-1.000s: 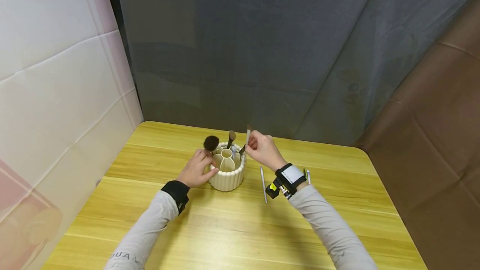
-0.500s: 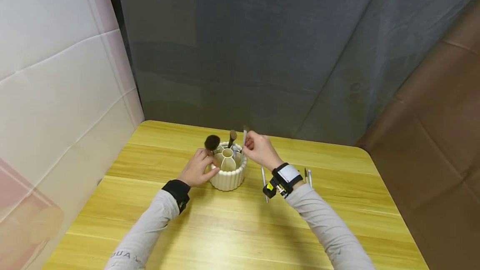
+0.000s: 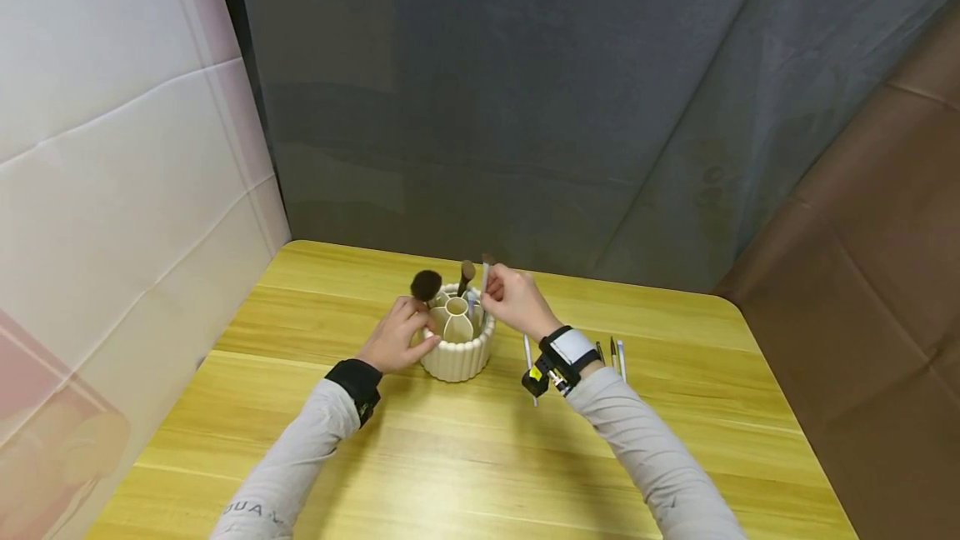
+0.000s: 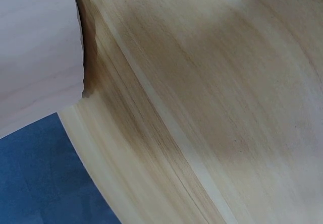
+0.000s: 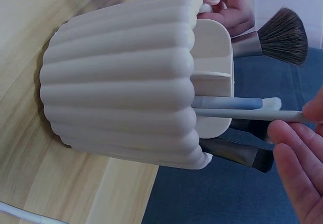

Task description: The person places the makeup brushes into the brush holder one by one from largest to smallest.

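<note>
A cream ribbed round holder (image 3: 457, 352) stands on the yellow wooden table (image 3: 465, 457). My left hand (image 3: 418, 330) grips its left rim; its fingers (image 5: 226, 2) show over the rim in the right wrist view. My right hand (image 3: 492, 295) pinches a thin white-handled brush (image 3: 485, 273) upright over the holder's right side. In the right wrist view that brush's handle (image 5: 242, 114) reaches into a compartment of the holder (image 5: 126, 82). A big dark powder brush (image 3: 425, 284) and a brown brush (image 3: 467, 271) stand inside. The left wrist view shows no hand.
Several thin brushes lie on the table right of the holder, one (image 3: 527, 350) beside my right wrist and others (image 3: 619, 355) farther right. A white panel (image 3: 112, 190) bounds the left side and a grey cloth (image 3: 525, 107) hangs behind.
My right hand has moved left with the thin brush, bringing it over and into the holder. The left hand has stayed on the rim.
</note>
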